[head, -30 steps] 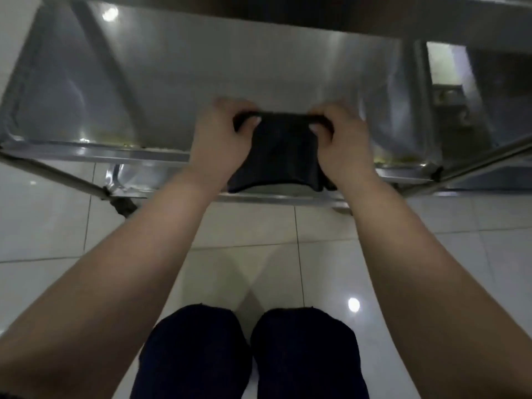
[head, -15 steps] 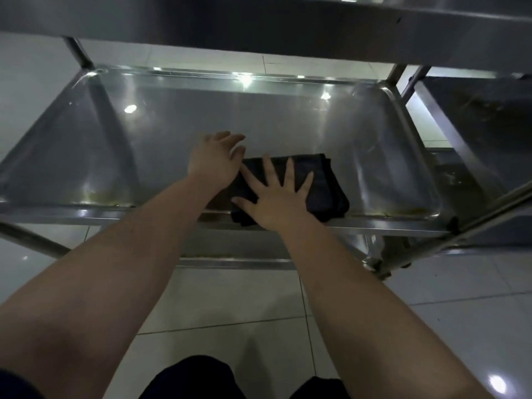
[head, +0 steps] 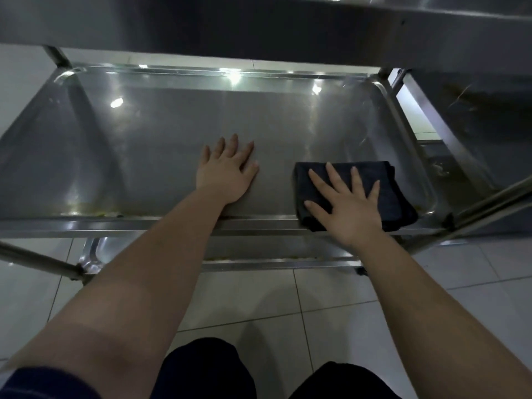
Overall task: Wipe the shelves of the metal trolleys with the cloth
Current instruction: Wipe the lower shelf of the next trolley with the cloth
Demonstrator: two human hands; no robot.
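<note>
A folded dark cloth (head: pixel 391 191) lies on the middle shelf (head: pixel 144 145) of a steel trolley, near the shelf's front right corner. My right hand (head: pixel 345 205) presses flat on the cloth with fingers spread. My left hand (head: pixel 227 174) rests flat on the bare shelf, left of the cloth and apart from it, holding nothing. Part of the cloth's near edge overhangs the shelf's front rim.
The trolley's upper shelf (head: pixel 259 27) juts overhead across the top of the view. A second trolley (head: pixel 475 116) stands close on the right. A lower shelf (head: pixel 259 251) shows beneath. White floor tiles (head: pixel 316 306) and my dark-trousered knees (head: pixel 207 370) lie below.
Both hands first gripped the cloth, then laid it on the shelf. My right hand has since slid the cloth to the right, and my left hand has come off it onto the bare shelf.
</note>
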